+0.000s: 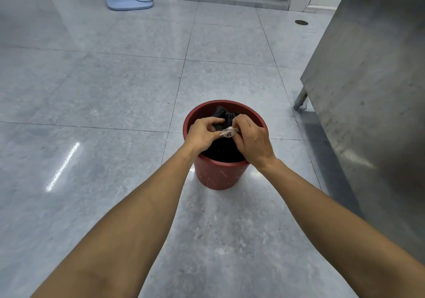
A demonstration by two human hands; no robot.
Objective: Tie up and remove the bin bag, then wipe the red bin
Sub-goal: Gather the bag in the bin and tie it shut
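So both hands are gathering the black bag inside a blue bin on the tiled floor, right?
Not quite: the bin is red, not blue, as the head view shows. The left hand and right hand are indeed gathering the black bag inside it on the tiled floor.

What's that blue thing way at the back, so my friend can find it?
Look across the grey tiled floor to its far edge, left of the red bin. A flat pale blue stand base sits there with a post rising; nothing else there is blue.

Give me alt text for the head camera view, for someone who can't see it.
Two hands, left hand and right hand, grip the gathered top of a black bag inside a red bin on a grey tiled floor. A steel cabinet stands right.
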